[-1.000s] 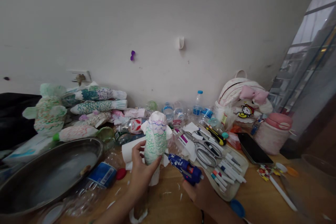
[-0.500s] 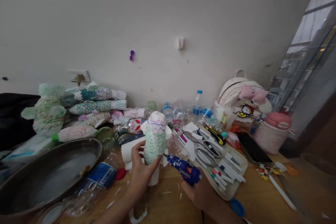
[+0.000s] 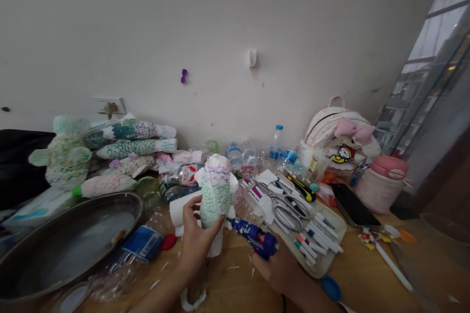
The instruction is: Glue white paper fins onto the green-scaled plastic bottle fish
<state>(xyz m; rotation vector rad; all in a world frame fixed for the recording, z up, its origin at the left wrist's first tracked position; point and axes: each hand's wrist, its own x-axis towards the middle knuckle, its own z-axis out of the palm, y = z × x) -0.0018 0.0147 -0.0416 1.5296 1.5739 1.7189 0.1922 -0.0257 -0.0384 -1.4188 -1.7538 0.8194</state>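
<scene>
My left hand (image 3: 198,239) has the scale-patterned paper fish (image 3: 216,195) upright over the bench (image 3: 235,288), approx. centre; L grip is closed round its lower part, thumb in front. My right hand (image 3: 279,266) has the blue hot glue gun (image 3: 255,237), fingers wrapped round its handle, nozzle pointing L at the fish's lower R side, v. close; can't tell if the tip touches.

R of the gun: tray (image 3: 319,271) w/ white markers (image 3: 319,239) in it; grey-handled scissors (image 3: 288,212) lie at its far L part, yellow-and-black utility knife (image 3: 303,188) just beyond. Black smartphone (image 3: 354,205) is R of the tray, nr the pink-lidded jar (image 3: 384,183); cream backpack (image 3: 340,139) behind, against the wall.

On my L: big oval metal basin (image 3: 69,244), blue-labelled plastic bottle (image 3: 141,244) on its side next to it, red cap (image 3: 169,241) nr that. More painted paper fish (image 3: 137,148) are piled at the back L, below the wall socket (image 3: 110,106).
</scene>
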